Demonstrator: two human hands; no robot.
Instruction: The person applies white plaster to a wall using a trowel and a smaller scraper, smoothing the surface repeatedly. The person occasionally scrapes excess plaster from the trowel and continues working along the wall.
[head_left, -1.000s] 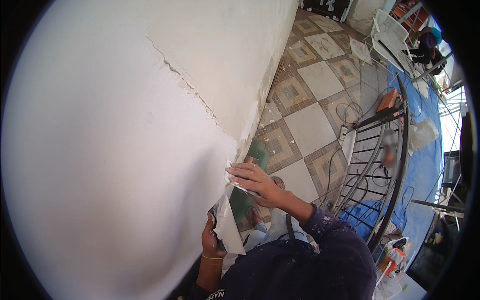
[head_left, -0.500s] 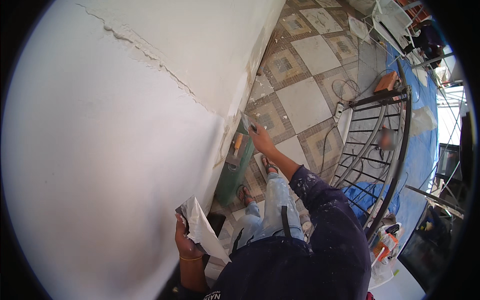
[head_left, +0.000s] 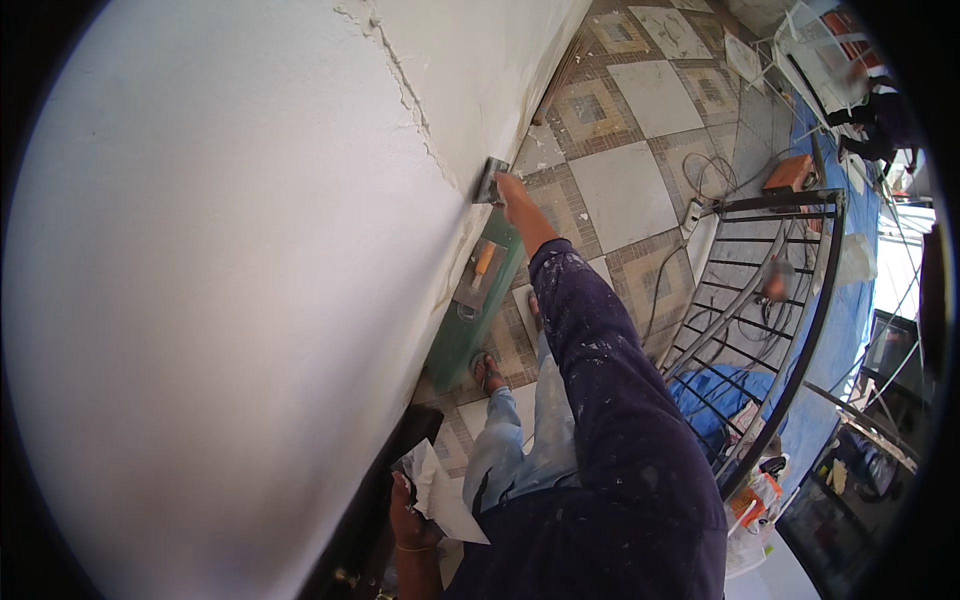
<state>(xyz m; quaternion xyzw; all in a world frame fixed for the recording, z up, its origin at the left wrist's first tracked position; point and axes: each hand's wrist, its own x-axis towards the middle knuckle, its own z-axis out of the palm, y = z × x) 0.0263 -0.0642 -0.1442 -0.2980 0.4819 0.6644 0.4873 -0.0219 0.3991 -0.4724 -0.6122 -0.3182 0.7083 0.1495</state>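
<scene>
My right hand (head_left: 514,190) is stretched out to the white wall (head_left: 230,280) and grips a small flat metal scraper (head_left: 490,181), whose blade lies against the wall near a ragged crack (head_left: 405,85). My right arm wears a dark, paint-spattered sleeve (head_left: 600,360). Low in the view, my left hand (head_left: 408,508) holds a flat board loaded with white filler (head_left: 440,492) close to my body. A bracelet circles that wrist.
A green tray with an orange-handled tool (head_left: 478,290) lies on the patterned tile floor (head_left: 640,170) at the wall's foot, near my sandalled foot (head_left: 488,372). A black metal railing (head_left: 770,300), cables, an orange box (head_left: 790,172) and blue sheeting stand to the right.
My right hand has reached farther up and out along the wall with the scraper. The left hand stays low with the filler board, and the view has shifted along the crack.
</scene>
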